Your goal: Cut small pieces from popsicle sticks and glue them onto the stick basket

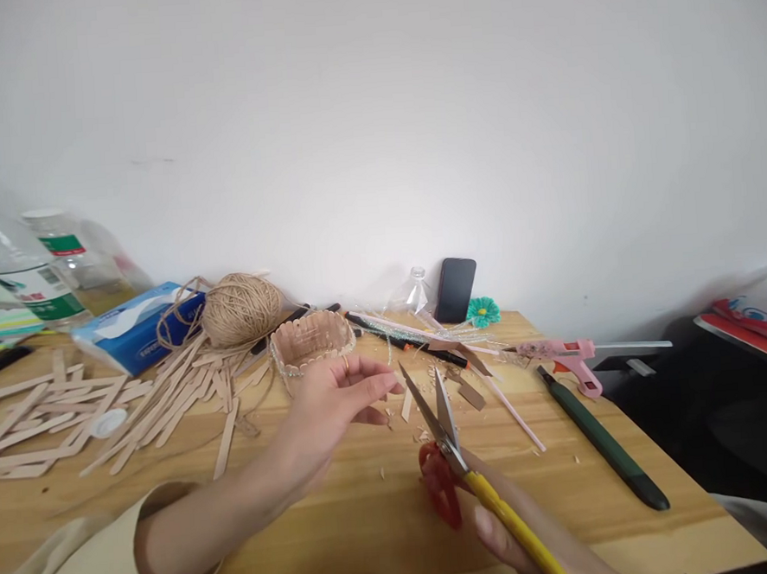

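Note:
My left hand (338,394) is in front of a small basket (312,336) made of wooden craft sticks with silvery trim round it. Its thumb and index finger are pinched together; whatever they may hold is too small to make out. A thin silvery strand (390,349) shows just above those fingertips. In my right hand (503,539), partly hidden behind the handles, is a pair of scissors (446,443) with one red and one yellow handle. The blades are apart and point up, their tips close to my left fingertips.
Loose craft sticks (47,420) and a twine ball (242,309) lie left, near a blue tissue pack (145,323) and bottles (24,266). Rightward are a phone (455,289), a teal flower (483,312), a pink glue gun (573,360) and a dark green cutter-like tool (604,442).

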Motion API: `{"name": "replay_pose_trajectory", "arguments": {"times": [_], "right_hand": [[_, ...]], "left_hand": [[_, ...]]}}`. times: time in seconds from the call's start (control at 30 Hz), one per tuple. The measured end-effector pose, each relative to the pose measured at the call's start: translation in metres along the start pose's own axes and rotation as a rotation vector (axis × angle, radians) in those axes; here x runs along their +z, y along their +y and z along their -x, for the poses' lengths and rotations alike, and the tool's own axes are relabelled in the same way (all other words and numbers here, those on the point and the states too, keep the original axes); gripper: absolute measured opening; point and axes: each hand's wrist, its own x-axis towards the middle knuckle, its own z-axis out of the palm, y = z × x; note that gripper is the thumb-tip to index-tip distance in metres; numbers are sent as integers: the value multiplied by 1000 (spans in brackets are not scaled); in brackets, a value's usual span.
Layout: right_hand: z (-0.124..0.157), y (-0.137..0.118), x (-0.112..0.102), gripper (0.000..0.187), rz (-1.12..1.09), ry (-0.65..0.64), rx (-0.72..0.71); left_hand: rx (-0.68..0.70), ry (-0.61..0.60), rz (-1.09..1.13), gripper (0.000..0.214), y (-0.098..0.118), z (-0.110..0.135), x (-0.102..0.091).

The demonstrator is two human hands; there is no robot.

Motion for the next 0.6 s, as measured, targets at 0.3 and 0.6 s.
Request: {"name": "replay_pose_trajectory", "arguments": {"times": [0.3,0.6], "right_hand": [[-10,10,8,53,1,120,65],[-22,27,13,58,-24,115,0]], "left_hand": [[43,19,23,8,-5,2,1],[47,50,0,9,-4,2,2]]}}
